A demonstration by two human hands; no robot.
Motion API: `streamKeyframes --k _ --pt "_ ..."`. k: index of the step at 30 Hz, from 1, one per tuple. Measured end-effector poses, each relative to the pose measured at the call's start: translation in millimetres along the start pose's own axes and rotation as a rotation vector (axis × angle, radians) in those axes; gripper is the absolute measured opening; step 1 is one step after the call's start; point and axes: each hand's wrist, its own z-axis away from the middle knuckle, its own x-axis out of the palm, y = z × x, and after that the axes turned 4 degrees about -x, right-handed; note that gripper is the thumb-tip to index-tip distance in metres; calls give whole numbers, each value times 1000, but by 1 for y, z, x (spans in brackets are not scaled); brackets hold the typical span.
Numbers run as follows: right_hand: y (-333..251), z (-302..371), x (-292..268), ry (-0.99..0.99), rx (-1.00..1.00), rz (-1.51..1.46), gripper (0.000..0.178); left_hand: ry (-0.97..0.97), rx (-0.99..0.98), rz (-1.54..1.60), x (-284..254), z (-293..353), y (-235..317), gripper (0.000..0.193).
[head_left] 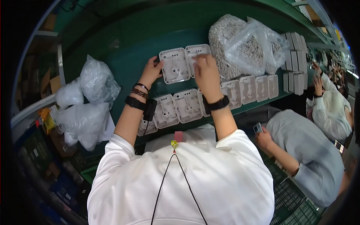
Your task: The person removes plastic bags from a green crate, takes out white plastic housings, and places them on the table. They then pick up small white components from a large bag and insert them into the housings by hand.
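Two pale grey plastic housings lie side by side on the green work surface, open side up. My left hand (152, 72) is at the outer edge of the left housing (174, 66), thumb and fingers spread apart. Over the right housing (190, 52), my right hand (207, 71) has its fingers curled down and pressed together. What they hold, if anything, is hidden under the hand. Nearer to me runs a row of similar open housings (188, 106), partly covered by my right wrist and my left forearm.
Large clear bags of small pale parts (240, 45) stand behind the row on the right. Grey housings are stacked (295, 56) beyond them. Filled clear plastic bags (96, 80) sit at the left. On my right, a co-worker in grey (307, 150) holds a phone (258, 128).
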Motion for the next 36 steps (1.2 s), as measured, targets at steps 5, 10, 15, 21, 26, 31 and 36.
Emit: streamKeyframes --k 5,10,15,21,26,31,36 --pt "-20 100 -50 -314 -49 107 25 143 382 -301 -59 37 -53 44" --pt "-10 193 -117 -450 350 327 23 358 472 -619 -118 91 -113 39" --pt "-22 258 -175 -224 606 343 19 513 159 -467 -113 109 -161 48" --pt "-16 265 -188 -98 619 323 17 496 266 -557 -110 105 -176 58" --pt "33 197 -192 -53 364 203 19 805 531 -820 -110 134 -135 55" --pt "113 93 -195 56 214 175 21 962 493 -830 -58 149 -97 53" --pt "207 4 -130 -35 -15 59 24 612 555 -654 84 134 -43 44"
